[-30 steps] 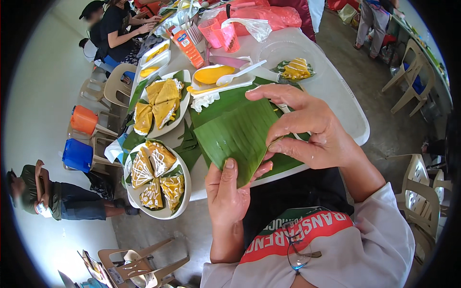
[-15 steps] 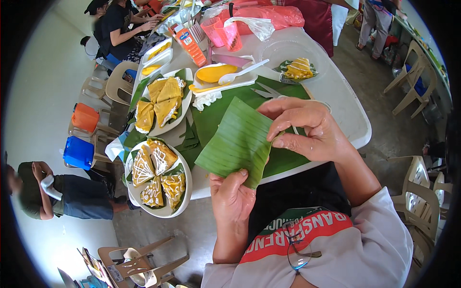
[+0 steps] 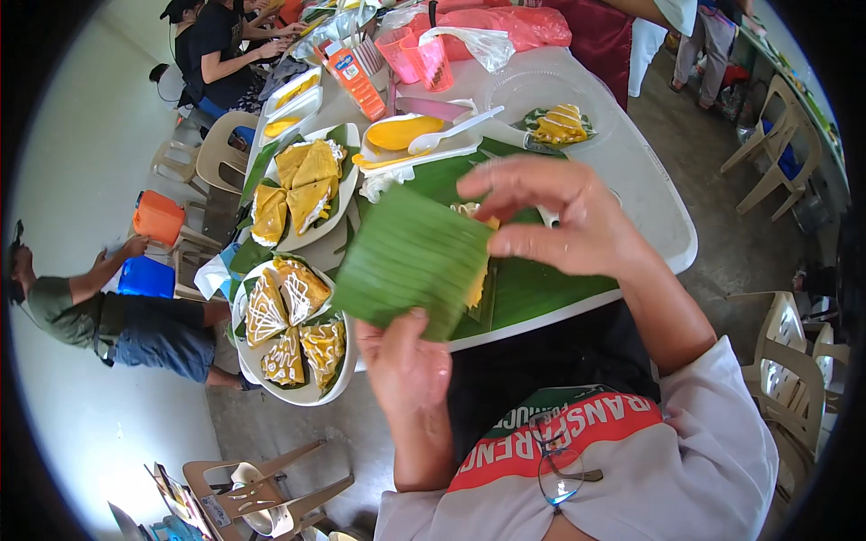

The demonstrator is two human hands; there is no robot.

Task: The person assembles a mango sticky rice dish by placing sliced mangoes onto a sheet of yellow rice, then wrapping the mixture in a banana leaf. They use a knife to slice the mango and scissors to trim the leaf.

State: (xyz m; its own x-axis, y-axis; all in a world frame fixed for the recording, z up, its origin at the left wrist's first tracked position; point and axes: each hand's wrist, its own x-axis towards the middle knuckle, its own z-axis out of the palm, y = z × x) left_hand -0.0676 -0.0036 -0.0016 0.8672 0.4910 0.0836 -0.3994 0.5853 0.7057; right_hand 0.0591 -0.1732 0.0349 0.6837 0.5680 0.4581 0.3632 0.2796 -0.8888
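A square piece of banana leaf (image 3: 410, 257) is pinched at its lower edge by my left hand (image 3: 410, 365), thumb on top. My right hand (image 3: 568, 221) hovers beside the leaf's right edge, thumb and fingers apart. Behind the leaf, partly hidden, a yellow folded crepe (image 3: 478, 287) lies on the large banana leaf (image 3: 541, 287) that covers the table's near side. To the left, an oval plate (image 3: 346, 383) holds folded crepes with white drizzle. Another white plate (image 3: 311, 239) beyond it carries more folded crepes on leaf pieces.
A foam tray (image 3: 456, 149) with mango and a white spoon (image 3: 456, 131) lies beyond the leaf. One drizzled crepe (image 3: 561, 124) rests on a clear plastic lid. Farther back stand an orange carton (image 3: 354, 83) and pink cups (image 3: 433, 68). A person (image 3: 117, 311) stands at the left.
The leaf piece has moved left with my left hand, uncovering part of a crepe behind it. My right fingers have spread off the leaf. The person at the left has raised their arms.
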